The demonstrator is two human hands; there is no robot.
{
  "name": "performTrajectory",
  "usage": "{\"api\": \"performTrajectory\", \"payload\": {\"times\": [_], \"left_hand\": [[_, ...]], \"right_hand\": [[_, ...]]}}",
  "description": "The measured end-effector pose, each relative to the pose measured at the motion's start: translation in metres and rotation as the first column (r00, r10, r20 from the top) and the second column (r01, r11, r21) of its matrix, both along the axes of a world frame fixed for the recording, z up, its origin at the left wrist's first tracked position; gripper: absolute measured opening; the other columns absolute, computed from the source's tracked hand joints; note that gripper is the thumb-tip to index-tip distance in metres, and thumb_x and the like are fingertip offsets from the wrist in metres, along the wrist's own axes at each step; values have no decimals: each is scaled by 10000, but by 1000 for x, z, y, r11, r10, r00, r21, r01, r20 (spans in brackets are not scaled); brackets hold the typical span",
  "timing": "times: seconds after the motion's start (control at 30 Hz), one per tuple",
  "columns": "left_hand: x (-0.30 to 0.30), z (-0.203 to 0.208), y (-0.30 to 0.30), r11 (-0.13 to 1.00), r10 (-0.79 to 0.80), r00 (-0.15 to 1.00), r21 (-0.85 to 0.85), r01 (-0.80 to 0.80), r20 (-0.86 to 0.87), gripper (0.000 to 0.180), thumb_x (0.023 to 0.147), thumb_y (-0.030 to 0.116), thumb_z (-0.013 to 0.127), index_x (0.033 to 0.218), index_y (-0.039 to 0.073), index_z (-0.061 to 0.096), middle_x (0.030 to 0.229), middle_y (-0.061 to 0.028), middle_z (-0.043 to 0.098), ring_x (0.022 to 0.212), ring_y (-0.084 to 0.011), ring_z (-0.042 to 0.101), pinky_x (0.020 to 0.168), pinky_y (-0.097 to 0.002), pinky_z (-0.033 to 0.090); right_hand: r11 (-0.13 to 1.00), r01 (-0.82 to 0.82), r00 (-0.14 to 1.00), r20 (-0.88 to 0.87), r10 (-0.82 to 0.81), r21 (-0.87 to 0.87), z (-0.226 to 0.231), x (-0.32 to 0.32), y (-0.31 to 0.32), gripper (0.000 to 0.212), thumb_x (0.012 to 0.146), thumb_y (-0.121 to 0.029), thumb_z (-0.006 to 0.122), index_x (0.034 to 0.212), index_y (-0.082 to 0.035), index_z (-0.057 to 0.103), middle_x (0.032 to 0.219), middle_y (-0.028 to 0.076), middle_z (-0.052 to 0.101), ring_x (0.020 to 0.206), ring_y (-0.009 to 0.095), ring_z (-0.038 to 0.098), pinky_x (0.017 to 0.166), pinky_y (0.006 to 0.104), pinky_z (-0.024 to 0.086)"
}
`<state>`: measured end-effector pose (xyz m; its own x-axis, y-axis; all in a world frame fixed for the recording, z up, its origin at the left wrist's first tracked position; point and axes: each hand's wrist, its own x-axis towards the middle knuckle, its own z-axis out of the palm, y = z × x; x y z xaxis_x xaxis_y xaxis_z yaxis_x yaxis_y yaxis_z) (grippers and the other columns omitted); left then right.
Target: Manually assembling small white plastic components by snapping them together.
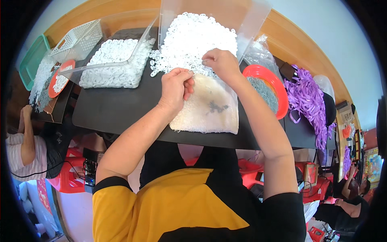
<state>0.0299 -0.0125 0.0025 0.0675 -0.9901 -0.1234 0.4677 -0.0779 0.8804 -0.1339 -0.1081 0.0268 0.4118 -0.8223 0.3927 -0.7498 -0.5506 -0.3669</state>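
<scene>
Small white ring-like pieces lie heaped in a clear bin; the left hand seems to pinch one, while whatever the right hand fingers there cannot be told.

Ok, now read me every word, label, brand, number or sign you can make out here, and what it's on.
Nothing here is clear enough to quote.
Box, far right: dark marks, too small to read.
Trousers of the person at left: pale marking, too blurred to read.
Cloth: dark stains, no lettering visible.
Purple ribbons: none that I can make out.
</scene>
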Motion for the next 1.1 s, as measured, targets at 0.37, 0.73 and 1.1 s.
{"api": "performTrajectory", "payload": {"times": [0.37,0.73,1.1], "left_hand": [[-7,-5,-4,996,-10,986,-82,24,165,69,887,89,577,868,27,603,637,-22,545,481,-95,491,412,-226,359],[-5,-17,-14,991,-36,969,-118,67,244,124,928,144,585,975,29,583,746,-18,557,542,-85,488,415,-204,312],[1,-23,-9,996,15,975,-91,5,222,99,894,65,590,965,0,610,718,-20,547,587,-94,500,524,-217,397]], "right_hand": [[985,173,945,-281,-169,-12,-43,-26,31,174,782,-186,586,789,-82,726,818,167,681,786,339,677,678,486,531],[998,18,984,-175,-27,-55,-22,-48,51,136,690,-155,663,753,-48,716,797,161,687,741,332,676,592,453,491],[1000,-4,967,-255,8,14,-31,-40,47,218,697,-203,662,817,-33,731,824,202,696,823,363,684,711,480,529]]}}
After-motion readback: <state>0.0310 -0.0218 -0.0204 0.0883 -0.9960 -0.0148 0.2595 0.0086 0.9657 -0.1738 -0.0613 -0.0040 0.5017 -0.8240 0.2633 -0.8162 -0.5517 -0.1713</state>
